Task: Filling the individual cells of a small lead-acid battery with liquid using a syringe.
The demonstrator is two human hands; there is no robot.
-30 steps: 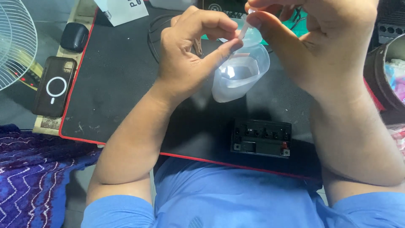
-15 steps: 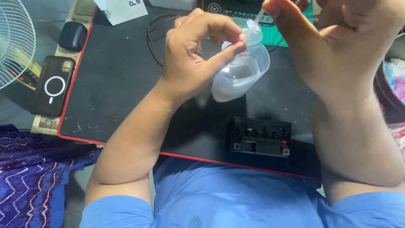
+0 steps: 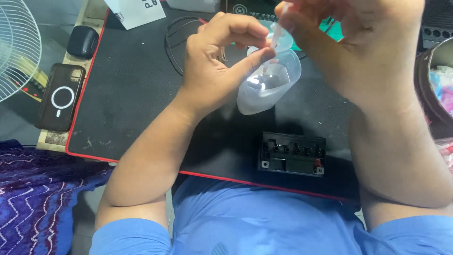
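Observation:
My left hand pinches the rim of a clear plastic cup and holds it tilted above the black mat. A little clear liquid glints inside the cup. My right hand grips a thin clear tube or syringe whose tip points down into the cup's mouth. Below the cup, a small black battery with a row of open holes on top lies on the mat near its front edge.
A black phone and a small black case lie left of the mat. A white fan grille stands at far left. A black cable loops behind my left hand. A round container sits at right. Purple patterned cloth lies bottom left.
My right hand has shifted from gripping the cup's rim to holding the thin tube over its mouth. The cup has tilted slightly and stays in my left hand.

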